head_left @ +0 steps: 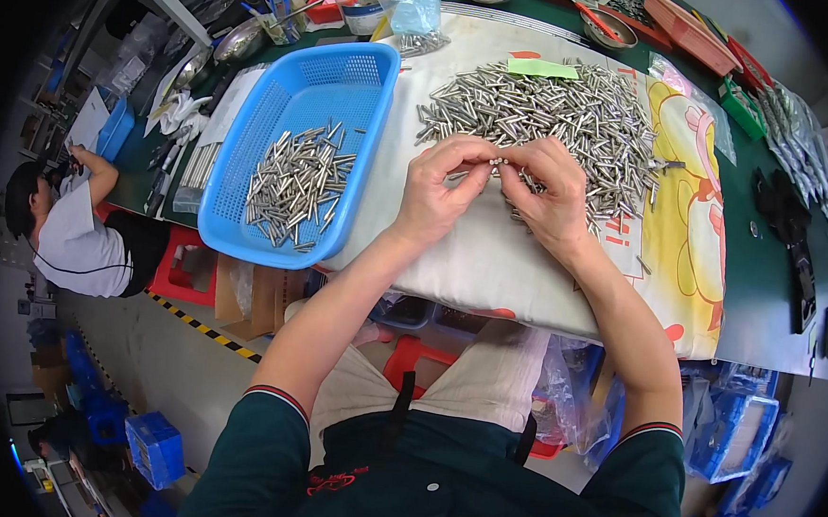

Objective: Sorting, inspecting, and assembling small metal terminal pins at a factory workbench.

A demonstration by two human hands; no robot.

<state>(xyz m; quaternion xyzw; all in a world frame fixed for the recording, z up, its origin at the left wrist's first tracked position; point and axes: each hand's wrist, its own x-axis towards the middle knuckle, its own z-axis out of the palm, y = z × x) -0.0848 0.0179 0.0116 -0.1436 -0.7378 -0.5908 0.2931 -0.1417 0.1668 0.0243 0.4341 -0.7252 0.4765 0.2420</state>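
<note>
**Small metal pin held crosswise between both sets of fingers**

The fingers [484, 160] of both hands were pinched narrow on one short metal pin [496, 161], held just above centre of the frame. Its long axis lay left to right, running from the left hand [442, 189] across to the right hand [552, 196], so each hand was closed on one end and neither was nearer than the other. The pin was kept just clear of the pale cloth [490, 254] covering the bench [763, 280]. The loose heap of pins [556, 111] lay directly beyond the fingertips, toward the upper centre, touching the right hand's far side. The blue basket [246, 220] with a smaller lot of sorted pins [300, 185] stood to the left, nearer the left hand. A second person [74, 228] was bent over at the far left edge.
</note>
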